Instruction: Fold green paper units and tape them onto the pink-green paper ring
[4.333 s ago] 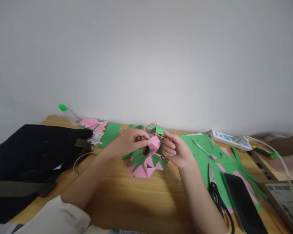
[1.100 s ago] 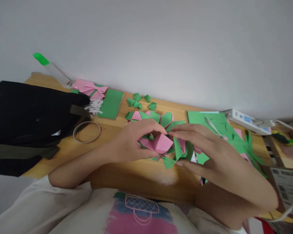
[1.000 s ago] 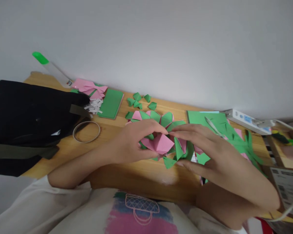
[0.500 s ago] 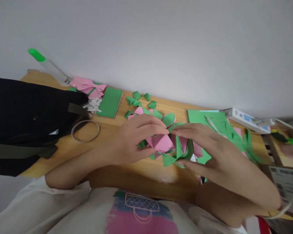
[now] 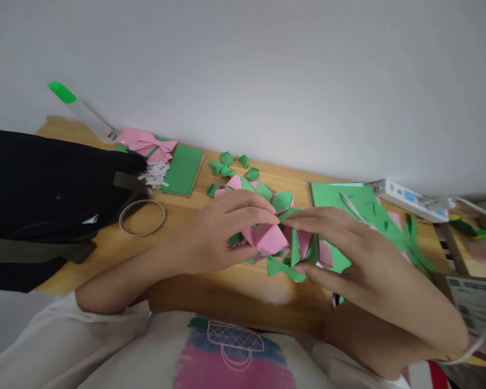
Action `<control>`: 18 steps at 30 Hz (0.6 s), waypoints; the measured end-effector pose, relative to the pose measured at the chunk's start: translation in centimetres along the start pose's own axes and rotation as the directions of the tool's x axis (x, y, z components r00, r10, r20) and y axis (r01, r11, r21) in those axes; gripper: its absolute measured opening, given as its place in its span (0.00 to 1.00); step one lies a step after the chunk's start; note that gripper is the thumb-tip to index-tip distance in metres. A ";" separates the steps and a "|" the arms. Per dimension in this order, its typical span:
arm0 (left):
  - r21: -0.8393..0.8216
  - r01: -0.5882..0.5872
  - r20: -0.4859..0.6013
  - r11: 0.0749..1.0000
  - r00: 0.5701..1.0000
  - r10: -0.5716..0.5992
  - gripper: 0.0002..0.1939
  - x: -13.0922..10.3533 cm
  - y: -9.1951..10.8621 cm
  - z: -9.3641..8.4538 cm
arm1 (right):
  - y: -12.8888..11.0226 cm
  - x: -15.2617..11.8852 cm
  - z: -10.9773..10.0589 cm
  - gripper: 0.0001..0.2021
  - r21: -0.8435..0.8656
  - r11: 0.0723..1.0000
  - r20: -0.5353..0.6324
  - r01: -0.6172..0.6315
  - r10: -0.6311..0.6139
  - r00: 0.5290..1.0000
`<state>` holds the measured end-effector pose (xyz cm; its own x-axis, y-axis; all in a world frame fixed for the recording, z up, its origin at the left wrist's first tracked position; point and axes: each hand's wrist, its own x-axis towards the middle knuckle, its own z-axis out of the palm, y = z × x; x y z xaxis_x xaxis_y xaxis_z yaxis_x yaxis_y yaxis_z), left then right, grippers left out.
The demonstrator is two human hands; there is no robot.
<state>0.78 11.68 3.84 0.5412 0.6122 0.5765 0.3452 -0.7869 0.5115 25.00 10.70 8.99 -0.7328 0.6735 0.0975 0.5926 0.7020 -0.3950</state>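
Note:
Both hands are closed around a pink and green folded-paper ring made of several pointed pieces, held over the wooden table. My left hand grips its left side, thumb below and fingers curled over the top. On the right side, my right hand pinches the ring, its thumb against a green folded piece near the front. The fingertips of the two hands almost meet above the middle of the ring, hiding part of it. Several small green folded pieces lie just behind it.
To the left are a dark bag, a tape ring, white paper scraps, a green paper stack and pink folded paper. Green sheets with a pen and a power strip lie to the right. A wall stands behind.
The paper ring has shifted and turned slightly between my hands; the green front piece sits a little differently by my right thumb. Both hands stay nearly in place.

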 end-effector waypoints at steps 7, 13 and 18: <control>0.135 -0.073 0.366 0.988 0.930 0.018 0.13 -2.3 1.6 -1.8 | -1.8 0.1 1.5 0.15 -0.017 0.990 0.086 0.137 -0.135 0.987; 0.161 0.126 0.377 0.979 0.909 -0.179 0.28 -8.2 3.9 -4.7 | -6.0 2.1 7.7 0.15 -0.176 0.979 0.064 0.106 -0.096 0.993; 0.223 0.554 0.004 0.802 0.822 -0.569 0.18 -13.6 2.0 -5.1 | -7.1 3.6 8.6 0.04 -0.330 0.943 -0.062 -0.037 0.017 0.998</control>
<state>-9.84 2.20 0.24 0.2516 0.9509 0.1801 0.7478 -0.3091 0.5876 15.30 6.16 4.31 -0.7004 0.6985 0.1466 0.6964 0.7138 -0.0744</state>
